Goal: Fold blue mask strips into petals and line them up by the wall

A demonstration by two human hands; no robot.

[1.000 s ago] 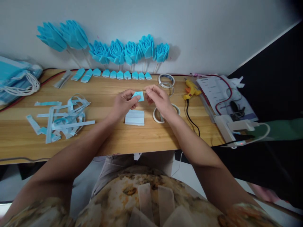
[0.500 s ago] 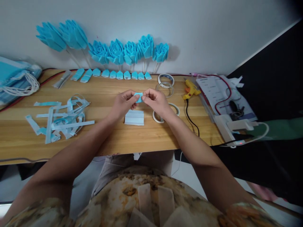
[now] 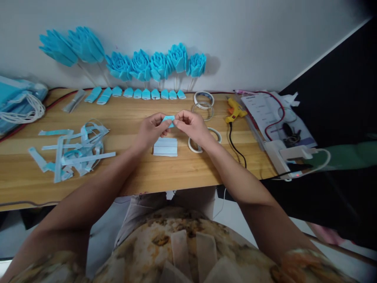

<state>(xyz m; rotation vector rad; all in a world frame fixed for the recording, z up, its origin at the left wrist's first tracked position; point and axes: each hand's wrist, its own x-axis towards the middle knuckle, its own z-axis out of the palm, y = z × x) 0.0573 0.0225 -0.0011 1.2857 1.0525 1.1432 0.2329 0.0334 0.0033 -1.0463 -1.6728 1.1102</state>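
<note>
Between the thumbs and fingers of both hands is a small folded piece of blue mask fabric (image 3: 169, 118), held a little above the table. My left hand (image 3: 153, 127) pinches its left side and my right hand (image 3: 190, 124) its right edge, so the fingers hide part of it. Just below them on the wood lies a flat pleated pale-blue fabric piece (image 3: 165, 147). Under my right wrist a tape roll (image 3: 194, 146) is partly covered. Behind the hands runs a row of small folded blue pieces (image 3: 146, 94).
Blue fabric flowers (image 3: 140, 65) on sticks lean at the wall. Cut mask strips (image 3: 79, 153) lie left, beside a bag of masks (image 3: 20, 102). A yellow glue gun (image 3: 235, 110), its cord, a power strip (image 3: 278, 159), keys (image 3: 291, 133) and papers (image 3: 265, 114) are at right.
The view has shifted slightly, moving the table items a little to the left in the picture. Both hands still pinch the blue piece, and their fingers have shifted slightly on it.
</note>
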